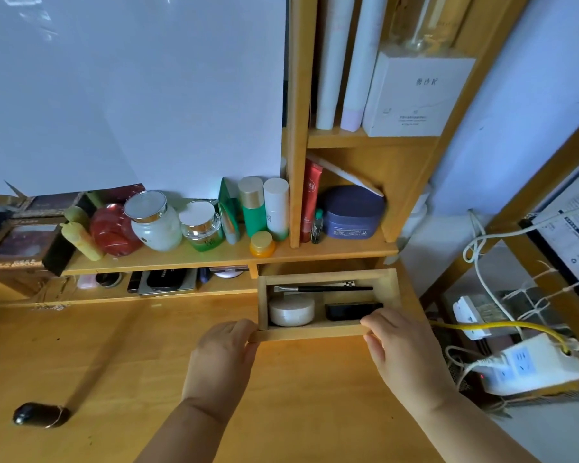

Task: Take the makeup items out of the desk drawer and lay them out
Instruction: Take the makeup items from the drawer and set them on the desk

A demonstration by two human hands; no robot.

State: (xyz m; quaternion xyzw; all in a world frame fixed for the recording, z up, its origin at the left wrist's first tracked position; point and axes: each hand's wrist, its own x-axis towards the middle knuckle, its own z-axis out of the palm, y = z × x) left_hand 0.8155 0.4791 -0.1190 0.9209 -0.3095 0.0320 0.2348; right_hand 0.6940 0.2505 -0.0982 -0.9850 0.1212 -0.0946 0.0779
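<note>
A small wooden drawer (pixel 315 331) stands pulled out from under the desk shelf. Inside lie a round white compact (pixel 291 310), a black rectangular case (pixel 348 310) and a black-handled makeup brush (pixel 325 289) along the back. My left hand (pixel 223 359) grips the drawer's front left corner. My right hand (pixel 403 352) holds the front right corner, its thumb over the front wall close to the black case.
Jars, bottles and tubes crowd the shelf (pixel 181 259) above the drawer. Flat items sit in the slot (pixel 168 282) below it. A black object with a ring (pixel 41 415) lies at the desk's front left. Power strips and cables (pixel 528 365) hang right of the desk edge.
</note>
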